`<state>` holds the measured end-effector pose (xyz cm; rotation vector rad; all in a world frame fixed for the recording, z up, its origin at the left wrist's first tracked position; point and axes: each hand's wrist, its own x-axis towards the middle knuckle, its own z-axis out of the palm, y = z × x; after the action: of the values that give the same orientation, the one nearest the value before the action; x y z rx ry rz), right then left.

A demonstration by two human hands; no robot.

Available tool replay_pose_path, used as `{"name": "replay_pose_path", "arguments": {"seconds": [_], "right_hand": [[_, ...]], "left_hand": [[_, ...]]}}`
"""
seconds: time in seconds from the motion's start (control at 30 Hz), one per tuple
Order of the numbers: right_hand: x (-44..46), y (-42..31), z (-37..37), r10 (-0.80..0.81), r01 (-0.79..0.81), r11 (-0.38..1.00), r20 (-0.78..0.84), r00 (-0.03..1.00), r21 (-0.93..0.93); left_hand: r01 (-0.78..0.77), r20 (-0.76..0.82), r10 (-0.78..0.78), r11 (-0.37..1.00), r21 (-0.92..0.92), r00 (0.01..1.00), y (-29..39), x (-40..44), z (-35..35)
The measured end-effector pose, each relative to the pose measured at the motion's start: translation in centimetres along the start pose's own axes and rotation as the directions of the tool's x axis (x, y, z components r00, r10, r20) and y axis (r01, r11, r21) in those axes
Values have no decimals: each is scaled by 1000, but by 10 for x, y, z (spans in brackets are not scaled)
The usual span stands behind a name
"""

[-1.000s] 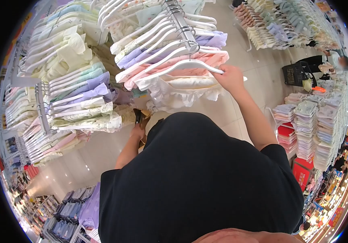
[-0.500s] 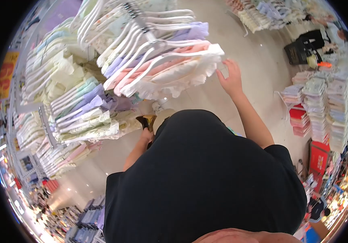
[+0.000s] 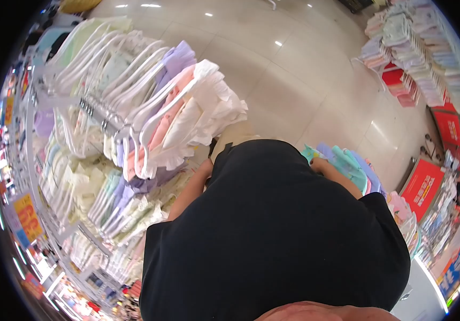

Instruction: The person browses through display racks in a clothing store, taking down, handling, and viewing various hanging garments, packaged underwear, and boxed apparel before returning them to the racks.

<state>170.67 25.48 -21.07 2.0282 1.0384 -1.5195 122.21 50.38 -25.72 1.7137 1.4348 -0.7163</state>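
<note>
Eyeing the white ruffled fabric garment (image 3: 203,101) at eleven o'clock: probably light, floppy, best held by its curved white hanger (image 3: 145,127). I can't tell either grip, left hand (image 3: 206,168) or right hand (image 3: 318,165).

Black shirt (image 3: 273,224), ruffled white garment (image 3: 206,101), plain purple garment (image 3: 178,58) on the rack.

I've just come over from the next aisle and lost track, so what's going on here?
A person in a black shirt is standing by a rack of clothes on white hangers, with a frilly white garment at the near end. Their left hand is low beside the rack, and their right hand is by some teal and purple clothes. Both hands are partly hidden, so I can't tell what either holds.
</note>
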Motion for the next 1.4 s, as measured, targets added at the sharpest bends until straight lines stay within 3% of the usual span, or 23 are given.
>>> {"name": "replay_pose_path", "arguments": {"seconds": [0.17,0.53,0.83,1.1,1.23,1.33,1.4], "right_hand": [[-8,-6,-18,-3,4,998,-27,1000,56],[50,30,-141,154,-68,886,-153,976,458],[96,7,-287,179,3,801,-243,953,599],[169,-18,-438,21,62,896,-182,983,440],[221,-16,-524,-41,63,961,-87,995,271],[270,-16,-609,-55,56,993,-6,998,107],[314,-18,-672,-22,22,1000,44,999,-4]], "left_hand": [[-151,152,144,988,36,978,71,-8,-78],[-118,121,119,993,-22,985,130,114,-151],[-82,84,98,982,-168,992,183,187,-204],[15,4,-15,856,-517,1000,204,256,-196],[-24,-23,14,882,-471,1000,256,236,-253],[79,-102,-148,867,-492,984,283,220,-268],[144,-180,-339,740,-657,924,298,221,-249]]}}
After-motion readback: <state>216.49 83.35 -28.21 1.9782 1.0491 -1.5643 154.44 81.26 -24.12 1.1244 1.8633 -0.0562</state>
